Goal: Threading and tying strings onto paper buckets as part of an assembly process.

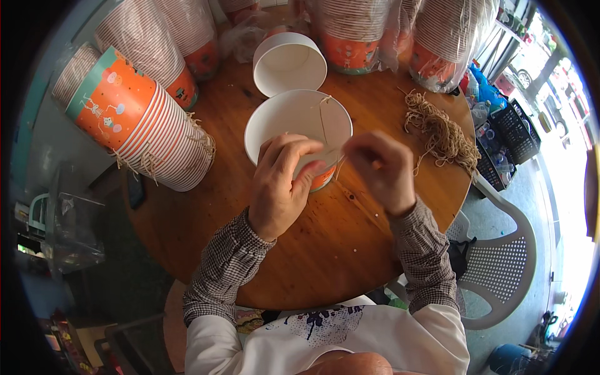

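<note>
A white-lined paper bucket [269,128] with an orange outside stands on the table before me. A thin tan string [323,119] runs from its far rim across the opening toward my fingers. Over the bucket's near left rim, my left hand [281,181] is curled, thumb and fingers closing at the string. My right hand [382,170], smeared by motion, pinches the string just right of the rim. Fine detail between the fingertips is blurred. Behind this bucket, another white-lined bucket [289,65] lies tipped with its mouth toward me.
A leaning stack of orange buckets [134,112] with strings stands at left. Plastic-wrapped bucket stacks [353,37] line the table's far side. A heap of tan strings [440,134] lies at right. Beyond the round wooden table [300,269] are a plastic chair [500,269] and black crates [515,131].
</note>
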